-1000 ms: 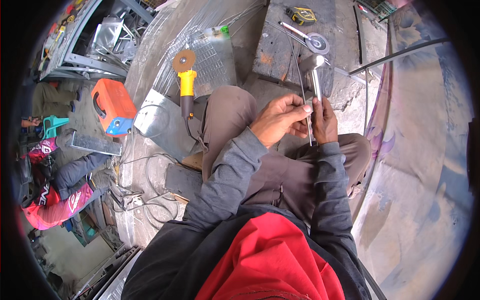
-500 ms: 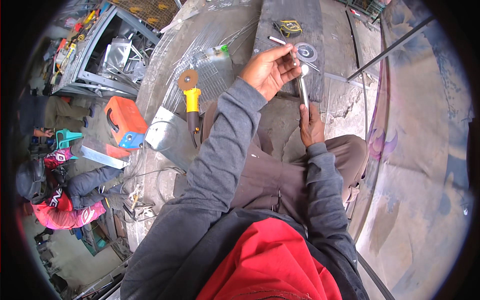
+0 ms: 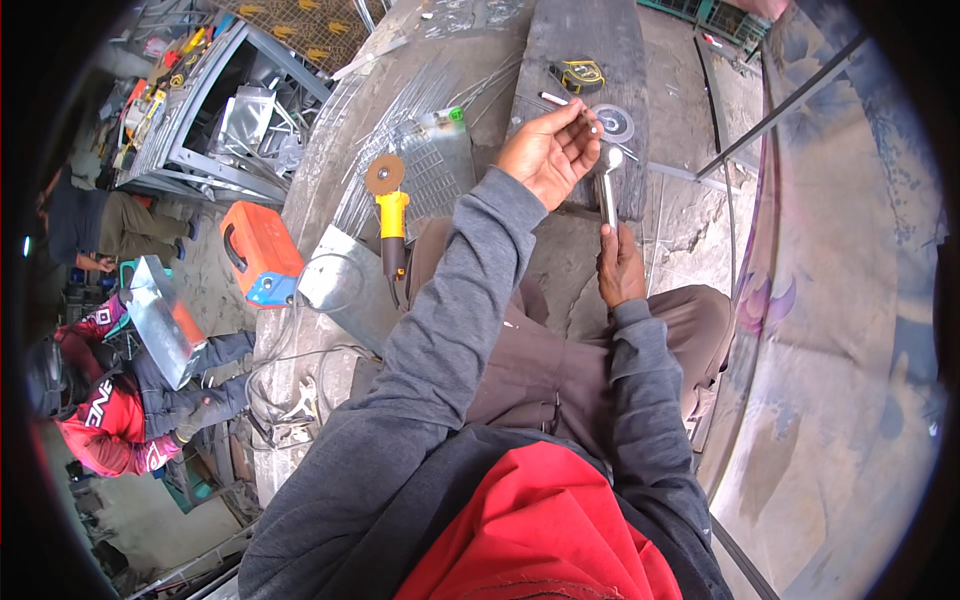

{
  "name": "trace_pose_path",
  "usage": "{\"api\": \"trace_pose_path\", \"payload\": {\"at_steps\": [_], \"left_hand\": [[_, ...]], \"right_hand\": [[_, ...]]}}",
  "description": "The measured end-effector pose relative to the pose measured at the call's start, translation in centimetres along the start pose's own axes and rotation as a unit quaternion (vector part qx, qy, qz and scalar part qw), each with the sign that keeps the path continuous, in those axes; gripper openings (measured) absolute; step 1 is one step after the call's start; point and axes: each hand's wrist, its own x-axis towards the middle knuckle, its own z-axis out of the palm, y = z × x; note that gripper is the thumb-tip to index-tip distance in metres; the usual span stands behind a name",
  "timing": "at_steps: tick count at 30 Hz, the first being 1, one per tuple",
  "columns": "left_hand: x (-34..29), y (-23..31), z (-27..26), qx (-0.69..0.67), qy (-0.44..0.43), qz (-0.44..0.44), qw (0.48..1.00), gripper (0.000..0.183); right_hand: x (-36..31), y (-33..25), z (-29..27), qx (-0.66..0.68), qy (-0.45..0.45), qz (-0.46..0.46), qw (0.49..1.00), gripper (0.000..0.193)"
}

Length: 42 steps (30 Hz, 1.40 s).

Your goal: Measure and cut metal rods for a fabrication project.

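Silver tool (image 3: pixel 608 199) is nr dk plank (image 3: pixel 588 36), conc. floor (image 3: pixel 690 212).

The long tool (image 3: pixel 609 198), right of centre, is of smooth, glossy metal. The board (image 3: pixel 600 38) at upper centre looks like rough, matt wood.

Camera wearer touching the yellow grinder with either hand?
No, the yellow grinder lies off to the left, clear of the left hand and the right hand.

Tiny pc (image 3: pixel 593 127) in L hand (image 3: pixel 555 152), abt 1 o'clock: can't ID from here.
R hand (image 3: pixel 621 272) hides btm of chrome tool (image 3: pixel 608 196); plank (image 3: pixel 580 35) cut off up top, 1 o'clock; co-worker (image 3: pixel 108 408) partly lost in dark rim, 9 o'clock.
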Motion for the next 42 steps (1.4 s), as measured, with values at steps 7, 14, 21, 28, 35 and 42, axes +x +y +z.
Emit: {"api": "trace_pose_path", "payload": {"at_steps": [7,14,21,28,35,42], "left_hand": [[0.3,0.1,-0.7,-0.008,-0.012,-0.006,1.000,0.013],[0.4,0.7,-1.3,-0.007,-0.023,-0.005,1.000,0.014],[-0.3,0.5,-1.9,0.003,-0.030,-0.006,1.000,0.014],[-4.7,-3.7,-6.4,0.259,0.017,0.001,0.966,0.015],[-8.3,-8.3,-11.3,0.377,0.054,-0.047,0.923,0.022],[-9.9,-8.2,-10.1,0.377,0.061,-0.089,0.920,0.024]], "right_hand": [[0.1,0.0,0.0,0.057,-0.028,0.093,0.994,0.045],[0.2,0.5,0.2,0.042,-0.020,0.062,0.997,0.044],[-0.1,-0.9,0.0,0.005,-0.025,0.074,0.997,0.044],[-0.2,-1.1,0.1,0.031,-0.007,0.028,0.999,0.045],[0.1,-0.7,0.2,0.075,-0.033,0.071,0.994,0.048],[-0.2,-1.2,0.0,0.103,-0.041,0.099,0.989,0.050]]}}
